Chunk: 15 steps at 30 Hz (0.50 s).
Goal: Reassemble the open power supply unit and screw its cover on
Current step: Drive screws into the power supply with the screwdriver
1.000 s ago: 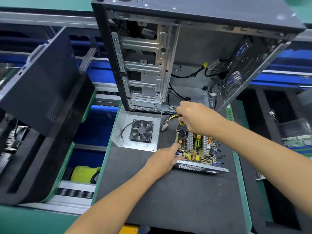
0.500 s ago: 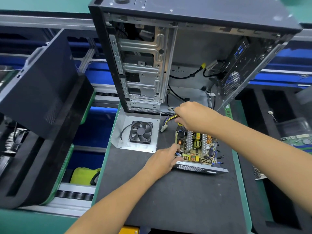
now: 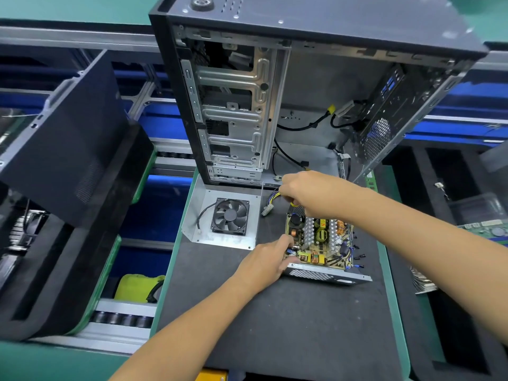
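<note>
1. Near edge: bare dark mat of the desk (image 3: 275, 325), both forearms reaching in over it.
2. Left hand (image 3: 265, 264) grips the near-left corner of the open power supply unit (image 3: 321, 248): fingers curled over the rim beside the circuit board (image 3: 319, 240), thumb on the perforated front wall.
3. The unit sits on the mat right of centre, open side up, board and heatsinks exposed. A few small dark bits, likely screws (image 3: 358, 257), lie just beside its right wall.
4. Orientation: grille wall faces the person; cable end points away, toward the PC case (image 3: 275, 105). Long axis looks to run near-to-far, tilted slightly.
5. Right hand (image 3: 310, 195) is curled at the far end of the unit, pinching the wire bundle (image 3: 272, 198); white connector (image 3: 267, 209) hangs free to the left. Exact finger hold is hidden.
6. Handling, judged: sheet-metal shell is stiff, moderately heavy, edges may be sharp. Hold it by the outer walls. Board parts are fragile; keep fingers off them. Wires are limp and could get pinched under the cover.
7. Left of the unit: the cover (image 3: 220, 215), a bent metal plate with fan (image 3: 230, 215) mounted, lying flat, not yet fitted.
8. Far: upright case, side open, cables loose inside.
</note>
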Each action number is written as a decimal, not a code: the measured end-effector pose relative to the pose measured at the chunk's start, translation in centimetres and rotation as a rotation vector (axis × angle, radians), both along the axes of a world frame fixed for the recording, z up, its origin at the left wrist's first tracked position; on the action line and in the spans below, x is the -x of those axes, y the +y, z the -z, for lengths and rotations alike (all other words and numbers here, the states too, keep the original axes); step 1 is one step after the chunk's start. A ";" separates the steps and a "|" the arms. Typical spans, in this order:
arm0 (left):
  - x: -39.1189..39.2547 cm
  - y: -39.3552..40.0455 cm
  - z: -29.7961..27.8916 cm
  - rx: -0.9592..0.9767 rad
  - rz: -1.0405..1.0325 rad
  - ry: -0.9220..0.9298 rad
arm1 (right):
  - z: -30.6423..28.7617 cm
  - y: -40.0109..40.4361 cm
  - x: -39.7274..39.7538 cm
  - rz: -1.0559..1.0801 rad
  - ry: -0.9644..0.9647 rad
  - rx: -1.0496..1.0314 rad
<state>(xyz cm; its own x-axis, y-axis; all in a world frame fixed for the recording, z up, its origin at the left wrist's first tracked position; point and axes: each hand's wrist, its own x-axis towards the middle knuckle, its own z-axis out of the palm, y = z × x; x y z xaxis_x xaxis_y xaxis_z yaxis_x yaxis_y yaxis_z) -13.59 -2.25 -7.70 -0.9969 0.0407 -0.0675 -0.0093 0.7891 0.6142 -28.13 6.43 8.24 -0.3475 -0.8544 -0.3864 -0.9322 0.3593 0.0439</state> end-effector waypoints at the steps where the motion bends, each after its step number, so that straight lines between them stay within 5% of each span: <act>1: 0.0 0.0 0.0 -0.001 -0.001 0.001 | 0.0 0.1 0.0 -0.014 0.004 0.003; 8: 0.0 0.0 -0.1 0.013 0.001 0.034 | 0.8 0.0 -0.7 0.080 0.250 0.036; 15: -0.1 0.0 -0.1 0.006 0.000 0.027 | -0.1 0.1 -0.7 0.087 0.012 0.009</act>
